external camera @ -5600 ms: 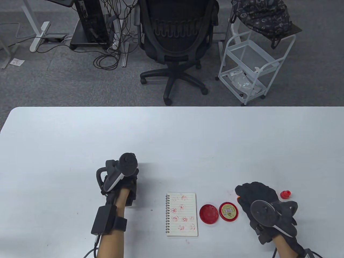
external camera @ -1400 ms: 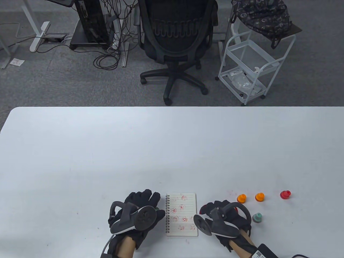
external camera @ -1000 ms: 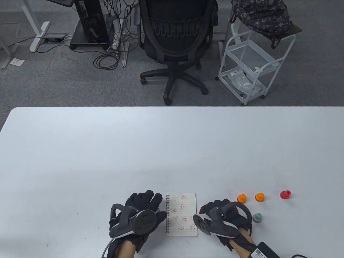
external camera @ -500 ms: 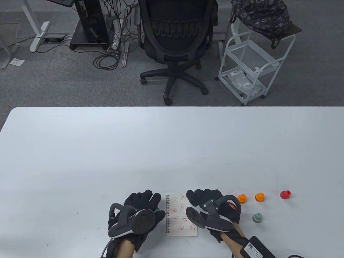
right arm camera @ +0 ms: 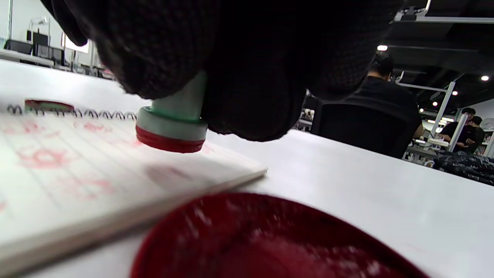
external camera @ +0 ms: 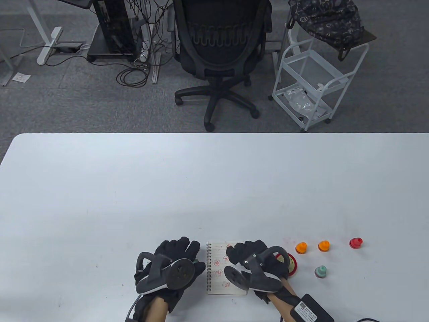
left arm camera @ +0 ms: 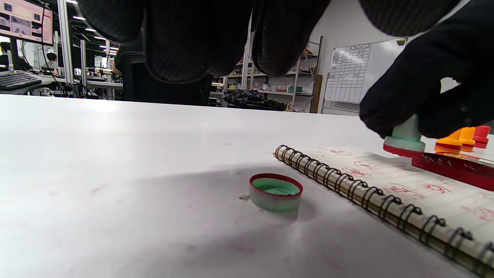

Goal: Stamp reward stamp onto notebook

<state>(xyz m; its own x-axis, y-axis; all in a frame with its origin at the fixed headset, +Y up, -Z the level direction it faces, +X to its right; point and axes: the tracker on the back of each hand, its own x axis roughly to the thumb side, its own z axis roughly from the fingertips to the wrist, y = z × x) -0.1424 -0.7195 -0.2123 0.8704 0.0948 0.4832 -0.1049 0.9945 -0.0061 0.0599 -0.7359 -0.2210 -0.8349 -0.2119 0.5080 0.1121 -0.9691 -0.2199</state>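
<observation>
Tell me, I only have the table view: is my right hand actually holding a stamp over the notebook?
Observer: Yes. The right hand pinches a green stamp by its stem.
Operator: Touching the page?
Observer: Not quite; its red base hangs just above the notebook.
Operator: Where's its cap?
Observer: A green cap lies open side up on the table, under the left hand, beside the spiral.

I note the far table (external camera: pixel 214 174) open; stamp cap (left arm camera: pixel 275 191) left of notebook (external camera: pixel 218 268), ink pad (right arm camera: pixel 270 239) right.
</observation>
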